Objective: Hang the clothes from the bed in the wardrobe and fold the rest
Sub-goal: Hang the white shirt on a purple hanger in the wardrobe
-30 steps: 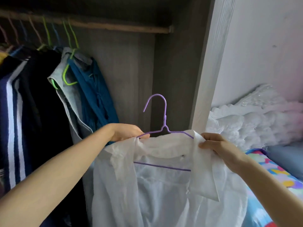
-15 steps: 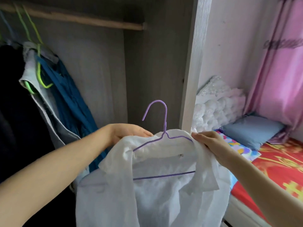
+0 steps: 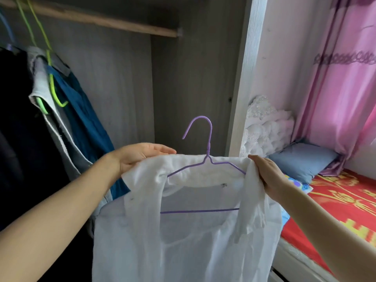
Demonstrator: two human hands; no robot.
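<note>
A thin white shirt point(image 3: 183, 231) hangs on a purple wire hanger point(image 3: 206, 157) that I hold up in front of the open wardrobe. My left hand point(image 3: 138, 156) holds the shirt's left shoulder, fingers stretched along the collar's top edge. My right hand point(image 3: 266, 174) pinches the right side of the collar, where the hanger's arm bends. The hanger's hook points up, well below the wooden rail point(image 3: 101, 19). The shirt's lower part runs out of the frame.
Dark, grey and blue garments point(image 3: 81, 110) hang on green hangers point(image 3: 51, 86) at the rail's left; its right part is bare. The wardrobe's side panel point(image 3: 242, 82) stands right of the hanger. Beyond it lie a red bed point(image 3: 341, 202), a blue pillow point(image 3: 303, 159), white bedding point(image 3: 264, 127) and a pink curtain point(image 3: 341, 88).
The view has swung right, bringing the bed and curtain into sight. My hands have pulled the collar up over the hanger's shoulders. My left fingers have stretched out along it.
</note>
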